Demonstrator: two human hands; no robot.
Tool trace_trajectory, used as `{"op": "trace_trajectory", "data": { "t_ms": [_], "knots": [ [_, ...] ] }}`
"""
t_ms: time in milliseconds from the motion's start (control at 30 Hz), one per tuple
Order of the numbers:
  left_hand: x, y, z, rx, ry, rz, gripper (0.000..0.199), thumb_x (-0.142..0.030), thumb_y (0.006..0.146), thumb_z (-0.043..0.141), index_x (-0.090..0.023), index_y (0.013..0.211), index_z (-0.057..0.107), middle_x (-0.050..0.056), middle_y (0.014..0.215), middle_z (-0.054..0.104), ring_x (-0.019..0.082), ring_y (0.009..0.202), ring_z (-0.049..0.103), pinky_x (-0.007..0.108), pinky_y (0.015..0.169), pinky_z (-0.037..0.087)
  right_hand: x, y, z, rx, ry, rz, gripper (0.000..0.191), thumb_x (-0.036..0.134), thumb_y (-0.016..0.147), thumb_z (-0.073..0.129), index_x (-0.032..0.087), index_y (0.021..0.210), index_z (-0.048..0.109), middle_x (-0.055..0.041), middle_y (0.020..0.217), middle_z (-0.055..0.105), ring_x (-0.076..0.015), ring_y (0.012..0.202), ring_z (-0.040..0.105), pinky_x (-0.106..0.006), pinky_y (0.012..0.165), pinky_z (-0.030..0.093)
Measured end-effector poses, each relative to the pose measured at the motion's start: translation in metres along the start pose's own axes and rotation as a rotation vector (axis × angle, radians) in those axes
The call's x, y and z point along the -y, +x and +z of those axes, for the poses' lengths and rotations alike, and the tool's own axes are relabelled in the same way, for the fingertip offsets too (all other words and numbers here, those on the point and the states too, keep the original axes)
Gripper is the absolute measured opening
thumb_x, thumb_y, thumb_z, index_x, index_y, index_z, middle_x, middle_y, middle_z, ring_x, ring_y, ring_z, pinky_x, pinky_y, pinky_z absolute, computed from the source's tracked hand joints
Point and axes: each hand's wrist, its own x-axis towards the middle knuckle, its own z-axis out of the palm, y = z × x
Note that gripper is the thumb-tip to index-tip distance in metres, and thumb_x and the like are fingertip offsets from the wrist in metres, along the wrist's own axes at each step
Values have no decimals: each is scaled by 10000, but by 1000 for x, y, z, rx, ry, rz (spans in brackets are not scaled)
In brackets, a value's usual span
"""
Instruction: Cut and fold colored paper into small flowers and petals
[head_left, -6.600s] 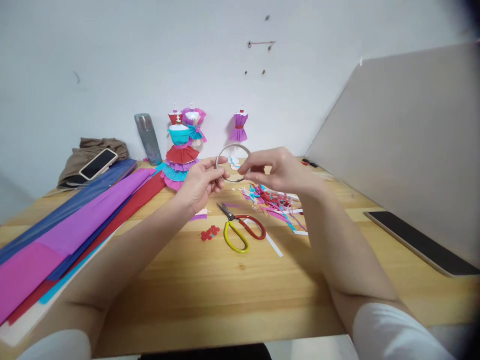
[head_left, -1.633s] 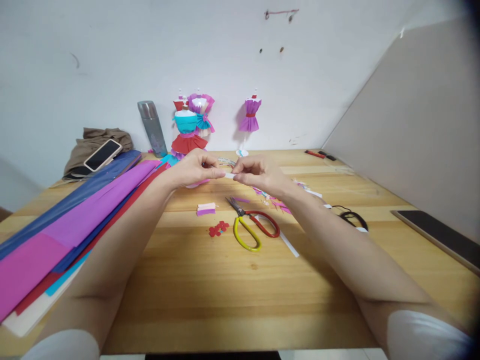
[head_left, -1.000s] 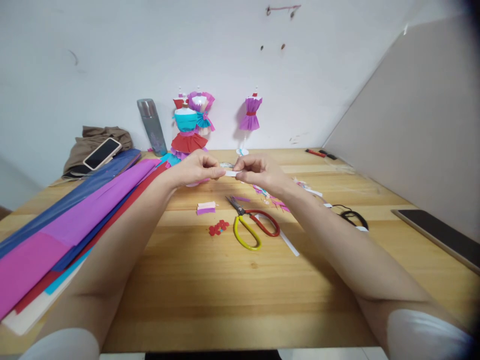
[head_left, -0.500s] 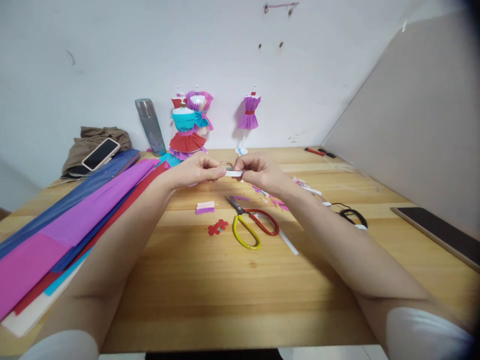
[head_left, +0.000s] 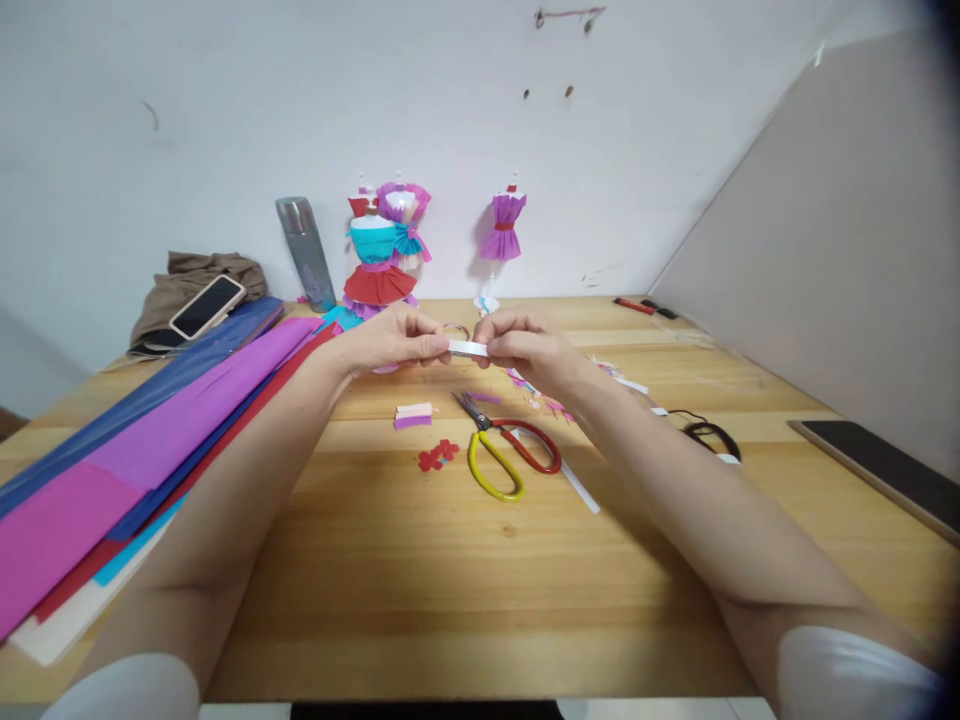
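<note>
A narrow white strip [head_left: 467,348] is stretched between my two hands above the table. My left hand [head_left: 401,340] pinches its left end between thumb and fingers. At the other end, my right hand [head_left: 521,345] has its fingers closed on the strip. Part of a thin reddish ring [head_left: 456,328] shows just behind the strip; I cannot tell what it belongs to. Nearer me lie scissors [head_left: 484,430] with one yellow and one red handle, blades slightly apart. Small red paper flowers [head_left: 438,456] and folded pink and purple paper pieces [head_left: 413,415] rest to their left.
Coloured crepe paper sheets [head_left: 150,450] cover the left side, with a phone [head_left: 208,306] and a flask [head_left: 306,255] behind. Small dress forms [head_left: 373,245] in paper dresses stand by the wall, one purple [head_left: 505,228]. A black cord [head_left: 709,437] and a dark tablet-like slab [head_left: 877,470] lie right.
My right hand has shifted slightly on the strip and its fingers have straightened a little, showing more of the white face. The whole view has moved slightly.
</note>
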Motion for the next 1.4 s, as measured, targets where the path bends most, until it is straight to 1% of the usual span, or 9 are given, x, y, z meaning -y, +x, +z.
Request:
{"op": "trace_trajectory", "data": {
  "t_ms": [167, 333, 500, 600, 733, 900, 1067, 1233, 1400],
  "knots": [
    [-3, -3, -3, -45, -89, -7, 385, -457, 707, 782, -116, 871, 709, 35, 691, 649, 55, 463, 415, 201, 428, 300, -8, 4, -6, -61, 155, -33, 97, 294, 561, 593, 204, 526, 586, 4, 476, 492, -100, 454, 287, -280, 479, 182],
    [-3, -6, -6, -105, -89, -33, 320, -372, 699, 789, -107, 868, 728, -13, 541, 566, 58, 436, 421, 183, 417, 304, -9, 4, -3, -33, 182, -54, 96, 281, 570, 605, 200, 521, 590, -8, 503, 496, -112, 483, 323, -284, 498, 216],
    [-6, -11, -6, -197, -111, -10, 261, -332, 710, 773, -103, 827, 724, -14, 532, 552, 56, 429, 423, 182, 416, 311, -8, 5, -3, -46, 346, -79, 152, 319, 591, 626, 212, 529, 540, 11, 528, 427, -103, 479, 279, -282, 517, 233],
    [-8, -11, -6, -175, -136, 4, 246, -307, 694, 776, -103, 819, 720, -16, 524, 547, 58, 429, 430, 182, 415, 319, -10, 5, -5, -70, 359, -68, 202, 356, 626, 628, 224, 539, 503, 5, 555, 395, -118, 505, 281, -304, 540, 264],
    [-11, -9, -4, -81, -163, 8, 249, -307, 683, 776, -98, 806, 720, -6, 513, 558, 65, 421, 438, 187, 401, 318, -16, 5, -5, -72, 366, -33, 242, 371, 639, 603, 227, 519, 449, -6, 560, 369, -130, 535, 290, -318, 565, 258],
    [-9, -7, -3, -59, -191, 17, 298, -342, 663, 797, -100, 819, 722, 63, 682, 679, 71, 465, 477, 196, 407, 334, -19, 6, -2, -48, 399, -4, 212, 340, 587, 598, 231, 503, 437, -7, 545, 383, -138, 542, 307, -307, 567, 257],
    [-4, -8, -6, -51, -137, 5, 359, -447, 721, 774, -93, 743, 721, 61, 621, 648, 69, 449, 455, 201, 414, 320, -16, 6, 0, -40, 302, -41, 123, 302, 557, 577, 217, 504, 505, 6, 526, 393, -121, 497, 329, -306, 549, 250],
    [-3, -9, -10, -30, -50, -33, 346, -438, 756, 745, -92, 749, 727, 37, 540, 585, 64, 425, 412, 201, 413, 283, -17, 8, -1, -84, 161, -56, 75, 277, 529, 508, 214, 490, 520, -2, 507, 433, -125, 491, 326, -297, 520, 239],
    [-6, -7, -8, 34, 55, -74, 352, -427, 794, 699, -116, 632, 667, -7, 478, 482, 55, 420, 370, 196, 409, 220, -14, 5, 1, -77, -177, -101, 106, 280, 568, 503, 213, 521, 571, 5, 486, 468, -146, 531, 394, -299, 545, 277]
  ]
}}
